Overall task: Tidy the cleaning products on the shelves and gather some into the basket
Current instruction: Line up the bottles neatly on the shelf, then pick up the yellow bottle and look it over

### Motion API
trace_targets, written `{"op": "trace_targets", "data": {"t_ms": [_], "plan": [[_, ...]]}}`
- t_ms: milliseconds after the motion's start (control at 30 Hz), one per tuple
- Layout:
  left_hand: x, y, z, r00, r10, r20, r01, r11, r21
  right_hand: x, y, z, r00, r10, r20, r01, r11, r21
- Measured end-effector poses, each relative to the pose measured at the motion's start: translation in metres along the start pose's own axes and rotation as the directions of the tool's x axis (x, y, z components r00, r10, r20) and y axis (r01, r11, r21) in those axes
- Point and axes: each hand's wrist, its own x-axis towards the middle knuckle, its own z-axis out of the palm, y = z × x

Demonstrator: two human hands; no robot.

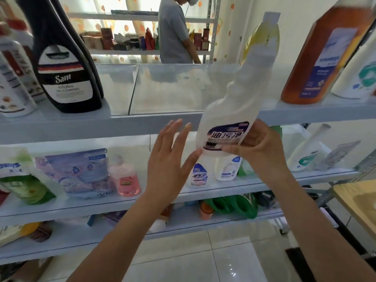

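The black bottle point(67, 58) reads "Sam KITCHEN OIL CLEANING"; the white bottle point(227, 119) carries "油污净".

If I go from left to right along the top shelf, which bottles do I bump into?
white bottles with red labels → black Sam bottle → purple-labelled white bottle held by the right hand → orange bottle → white bottle with green logo

The right hand point(262, 147) grips the base of a white spray bottle point(230, 119), tilted before the upper shelf point(154, 119). The left hand point(171, 157), fingers spread, is just beside its left. A black bottle point(67, 68) stands far left.
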Motion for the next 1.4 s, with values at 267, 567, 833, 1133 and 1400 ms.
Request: {"op": "trace_targets", "data": {"t_ms": [267, 567, 833, 1133, 1400], "plan": [[0.020, -0.056, 0.046, 0.977, 0.163, -0.136, -0.075, 0.864, 0.497, 0.100, -0.027, 0.033, 0.990, -0.140, 0.003, 0.139, 0.985, -0.097], [0.024, -0.072, 0.074, 0.928, 0.259, -0.268, -0.086, 0.848, 0.522, 0.134, -0.007, 0.051, 0.989, -0.057, 0.139, 0.085, 0.975, -0.204], [0.026, -0.064, 0.080, 0.923, 0.227, -0.310, -0.045, 0.865, 0.500, 0.133, -0.003, 0.047, 0.981, -0.016, 0.192, 0.058, 0.976, -0.211], [0.032, -0.011, 0.086, 0.959, 0.056, -0.278, 0.054, 0.927, 0.370, 0.085, 0.030, -0.005, 0.974, -0.197, 0.115, 0.223, 0.706, -0.673], [0.063, 0.068, 0.149, 0.958, 0.004, -0.288, 0.124, 0.896, 0.427, 0.115, 0.045, -0.079, 0.985, -0.121, -0.120, 0.061, 0.908, -0.414]]}}
